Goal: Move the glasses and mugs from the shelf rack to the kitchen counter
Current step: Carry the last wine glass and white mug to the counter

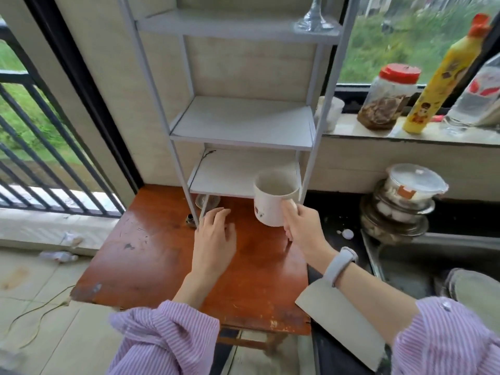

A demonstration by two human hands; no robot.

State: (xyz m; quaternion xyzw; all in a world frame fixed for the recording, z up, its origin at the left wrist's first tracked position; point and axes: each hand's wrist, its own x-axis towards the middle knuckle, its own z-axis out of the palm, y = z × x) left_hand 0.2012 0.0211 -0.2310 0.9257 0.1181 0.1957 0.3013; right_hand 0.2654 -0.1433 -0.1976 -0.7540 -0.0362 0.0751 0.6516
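Red-lidded jar [387, 98] beside yellow bottle [435, 79] on windowsill [378, 135].

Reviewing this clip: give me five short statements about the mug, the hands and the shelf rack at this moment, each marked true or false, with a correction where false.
1. The right hand holds the white mug by its handle. True.
2. The left hand grips a glass. False: it is open and holds nothing, above the wooden table.
3. The mug stands on the middle shelf of the shelf rack. False: it is held in the air in front of the lowest shelf.
4. A clear glass stands on the upper shelf. True.
5. The bottle with the orange cap lies on the floor. False: it leans on the window ledge.
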